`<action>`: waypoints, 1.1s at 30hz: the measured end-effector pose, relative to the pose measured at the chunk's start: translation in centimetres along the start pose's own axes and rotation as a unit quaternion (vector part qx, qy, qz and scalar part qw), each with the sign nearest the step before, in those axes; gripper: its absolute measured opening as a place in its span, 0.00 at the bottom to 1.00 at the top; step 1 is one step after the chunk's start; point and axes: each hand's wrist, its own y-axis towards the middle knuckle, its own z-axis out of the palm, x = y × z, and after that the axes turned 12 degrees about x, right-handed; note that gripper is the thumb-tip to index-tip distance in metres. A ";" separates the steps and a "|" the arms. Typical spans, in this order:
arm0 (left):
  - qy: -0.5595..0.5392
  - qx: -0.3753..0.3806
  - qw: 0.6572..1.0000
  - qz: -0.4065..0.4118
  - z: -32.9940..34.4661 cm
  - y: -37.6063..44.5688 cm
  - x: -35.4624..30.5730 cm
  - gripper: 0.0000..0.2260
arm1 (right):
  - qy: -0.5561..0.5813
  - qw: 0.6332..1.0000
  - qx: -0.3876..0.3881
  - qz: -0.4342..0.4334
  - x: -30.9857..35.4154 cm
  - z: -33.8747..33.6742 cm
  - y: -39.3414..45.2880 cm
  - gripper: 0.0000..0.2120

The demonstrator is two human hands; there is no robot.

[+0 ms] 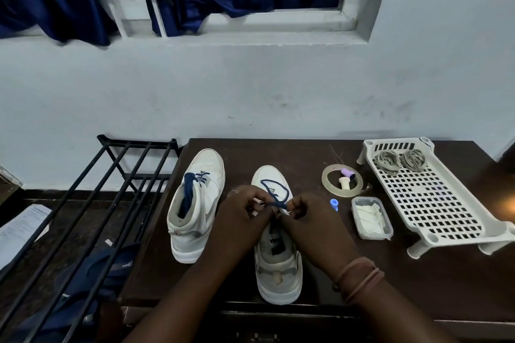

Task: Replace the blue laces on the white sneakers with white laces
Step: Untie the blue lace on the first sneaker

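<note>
Both hands' fingers [252,207] pinch blue lace [274,195] | over right sneaker [278,259] tongue

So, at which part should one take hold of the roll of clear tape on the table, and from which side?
Pinch the tape roll at its right rim, coming from above. It lies flat on the table, so only the ring's edge can be pinched. Two small pieces rest inside it toward the near-left; the right arc looks bare.
</note>
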 end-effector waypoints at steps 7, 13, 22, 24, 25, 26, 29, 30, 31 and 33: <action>-0.560 0.120 0.806 -0.148 -0.4 0.2 -1.1 0.13 | 0.002 1.000 0.016 0.008 0.6 0.0 -0.1 0.06; -0.507 0.152 0.844 -0.084 -1.3 0.4 -0.6 0.06 | -0.008 0.999 0.017 -0.046 0.2 0.9 0.0 0.06; -0.638 0.094 0.754 -0.126 -1.0 1.0 -0.4 0.04 | 0.092 0.994 0.004 -0.050 0.2 1.9 0.4 0.15; -0.655 0.087 0.743 -0.106 -1.4 1.1 -0.4 0.01 | 0.163 0.985 0.004 -0.053 0.7 1.5 0.5 0.10; -0.662 0.076 0.739 -0.102 -1.7 1.2 -0.5 0.03 | 0.202 0.978 0.008 -0.052 1.2 1.1 0.5 0.09; -0.667 0.061 0.736 -0.101 -2.0 1.2 -0.5 0.06 | 0.247 0.968 0.015 -0.050 1.5 0.7 0.6 0.08; -0.638 0.037 0.762 -0.101 -2.1 1.3 -0.8 0.09 | 0.414 0.908 0.058 -0.039 2.2 -0.5 0.7 0.08; -0.614 0.035 0.782 -0.102 -1.9 1.3 -0.7 0.07 | 0.462 0.883 0.073 -0.049 2.5 -1.0 0.8 0.09; -0.594 0.032 0.798 -0.100 -1.7 1.3 -0.6 0.04 | 0.498 0.862 0.078 -0.057 2.6 -1.5 1.0 0.10; -0.580 0.018 0.809 -0.096 -1.7 1.3 -0.4 0.03 | 0.542 0.833 0.071 -0.084 3.2 -3.1 0.8 0.06</action>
